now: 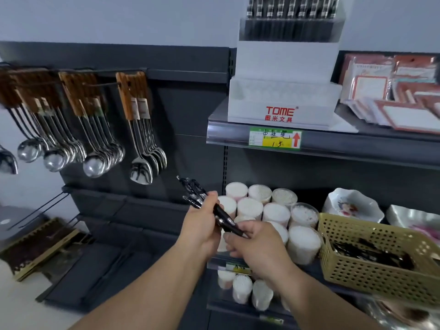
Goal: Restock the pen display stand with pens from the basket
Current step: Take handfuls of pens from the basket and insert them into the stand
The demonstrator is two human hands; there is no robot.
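Observation:
My left hand (202,225) grips a bundle of black pens (197,194) whose clip ends point up and to the left. My right hand (257,246) pinches the tip end of one black pen (229,221) from that bundle. A white tiered pen display stand (283,91) marked TOME sits on the upper shelf; its top tier holds a row of black pens (290,10), and the lower tiers look bare. A yellow perforated basket (381,256) with more black pens (371,253) inside rests on the lower shelf at the right.
Jars of cotton swabs (273,210) crowd the lower shelf just behind my hands. Hanging metal ladles and spoons (95,144) fill the left wall rack. Packs of labels (392,91) lie right of the stand, and white dishes (352,206) sit behind the basket.

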